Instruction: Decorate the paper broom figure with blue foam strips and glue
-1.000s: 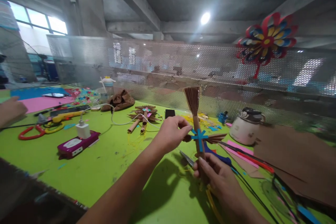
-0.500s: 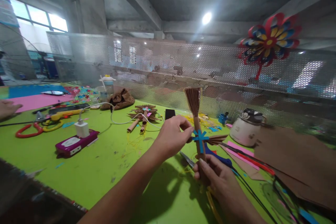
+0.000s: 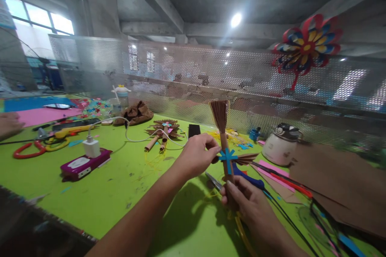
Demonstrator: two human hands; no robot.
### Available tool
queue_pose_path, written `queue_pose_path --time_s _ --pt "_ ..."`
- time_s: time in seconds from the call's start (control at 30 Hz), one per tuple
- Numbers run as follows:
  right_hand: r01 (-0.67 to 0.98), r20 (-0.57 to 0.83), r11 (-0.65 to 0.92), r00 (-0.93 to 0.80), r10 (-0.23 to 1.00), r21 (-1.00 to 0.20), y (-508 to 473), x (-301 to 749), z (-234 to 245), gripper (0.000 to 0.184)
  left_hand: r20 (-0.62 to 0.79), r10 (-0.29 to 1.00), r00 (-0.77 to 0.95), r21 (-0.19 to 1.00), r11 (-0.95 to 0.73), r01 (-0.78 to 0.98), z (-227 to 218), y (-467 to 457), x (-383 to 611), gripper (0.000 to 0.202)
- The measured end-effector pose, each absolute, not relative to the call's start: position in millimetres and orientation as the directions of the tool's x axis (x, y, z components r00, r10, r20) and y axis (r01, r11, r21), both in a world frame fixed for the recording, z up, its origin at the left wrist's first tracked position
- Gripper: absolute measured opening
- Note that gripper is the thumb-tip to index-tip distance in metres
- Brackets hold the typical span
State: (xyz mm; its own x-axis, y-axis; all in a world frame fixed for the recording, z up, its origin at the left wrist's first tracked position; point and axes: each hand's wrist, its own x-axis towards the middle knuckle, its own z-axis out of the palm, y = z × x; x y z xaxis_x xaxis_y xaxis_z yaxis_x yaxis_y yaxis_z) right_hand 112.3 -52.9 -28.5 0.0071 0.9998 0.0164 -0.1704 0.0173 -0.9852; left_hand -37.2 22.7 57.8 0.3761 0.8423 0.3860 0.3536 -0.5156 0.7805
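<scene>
A brown paper craft figure stands upright in front of me, with a pleated fan on top and another pleated fan out to its right. Blue paper strips cross in a star shape on its middle. My right hand is wrapped round the rolled lower part. My left hand is closed in a pinch at the figure's left side, beside the blue strips; my fingers hide the part they grip. Behind the figure lie scissors and a blue-handled tool.
A similar brown paper figure lies farther back on the green table. At left are a purple power strip and red-handled scissors. A kettle-shaped jug and brown paper sheets are at right. Another person's hand is at far left.
The whole view has shifted slightly. My hands keep nearly the same hold on the paper figure. The other person's hand at far left has curled in.
</scene>
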Motion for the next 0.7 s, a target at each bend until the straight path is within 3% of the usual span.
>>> queue_pose_path --time_s 0.7 --pt "-0.172 0.014 0.014 0.0 1.0 -0.985 -51.7 114.5 -29.9 0.033 0.4 0.826 0.398 0.783 -0.533 0.319 60.5 20.9 -40.3 0.015"
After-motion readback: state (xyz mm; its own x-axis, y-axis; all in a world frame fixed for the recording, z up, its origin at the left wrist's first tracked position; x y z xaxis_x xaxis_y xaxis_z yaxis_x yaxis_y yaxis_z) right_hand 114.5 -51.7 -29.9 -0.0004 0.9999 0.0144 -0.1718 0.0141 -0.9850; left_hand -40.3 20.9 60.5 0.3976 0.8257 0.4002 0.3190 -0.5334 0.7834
